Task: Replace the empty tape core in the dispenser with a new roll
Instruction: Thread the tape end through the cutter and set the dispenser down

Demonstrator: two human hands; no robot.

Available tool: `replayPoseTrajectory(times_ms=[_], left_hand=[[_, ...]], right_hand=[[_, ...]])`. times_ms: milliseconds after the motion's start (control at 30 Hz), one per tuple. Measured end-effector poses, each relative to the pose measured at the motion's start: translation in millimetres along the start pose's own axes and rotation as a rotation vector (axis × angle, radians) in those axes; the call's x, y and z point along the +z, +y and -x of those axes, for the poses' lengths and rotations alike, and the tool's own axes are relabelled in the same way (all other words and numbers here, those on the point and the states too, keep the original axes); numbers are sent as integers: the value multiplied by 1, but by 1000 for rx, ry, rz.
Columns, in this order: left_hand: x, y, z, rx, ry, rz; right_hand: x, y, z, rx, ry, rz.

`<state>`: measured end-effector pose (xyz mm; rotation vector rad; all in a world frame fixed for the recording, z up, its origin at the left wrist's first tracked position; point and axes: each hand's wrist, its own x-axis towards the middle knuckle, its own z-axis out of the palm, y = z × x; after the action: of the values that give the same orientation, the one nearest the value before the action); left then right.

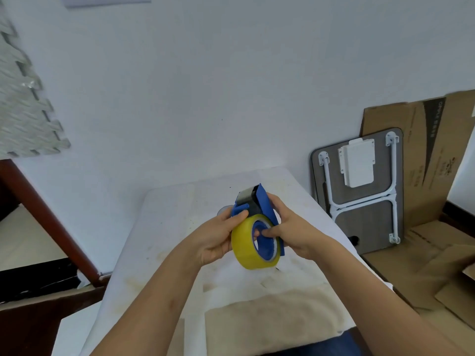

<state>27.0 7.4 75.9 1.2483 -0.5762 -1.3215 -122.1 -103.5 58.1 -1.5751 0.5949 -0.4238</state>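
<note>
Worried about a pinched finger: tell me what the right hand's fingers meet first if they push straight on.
Probably the dispenser's blue hub: the right hand's fingertips already sit inside the tape roll's core, pointing toward the left hand. Depth is unclear.

The only lettering that shows is on the flattened cardboard box (421,160) leaning against the wall at the right: pale characters run along its dark stripe, possibly beginning "OPPLE", but too small and blurred to read with confidence. Fainter print lower on the same cardboard is illegible.
</note>
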Motion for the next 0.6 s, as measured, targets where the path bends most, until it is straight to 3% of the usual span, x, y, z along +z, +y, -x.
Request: replayPoseTrajectory(times_ms=[167, 300, 400, 500, 600], left_hand=[[-5, -2, -16, -50, 60, -504], [-5, -10, -37, -91, 77, -510], [-7, -17, -51, -115, 115, -543], [-20, -17, -61, -11, 215, -717], [-41, -11, -70, 179, 360, -987]], right_hand=[[-12, 9, -20, 70, 162, 110], [-22, 10, -37, 166, 150, 291], [-28, 8, -55, 224, 140, 557], [-31, 7, -75, 264, 115, 865], [-34, 10, -95, 335, 90, 938]])
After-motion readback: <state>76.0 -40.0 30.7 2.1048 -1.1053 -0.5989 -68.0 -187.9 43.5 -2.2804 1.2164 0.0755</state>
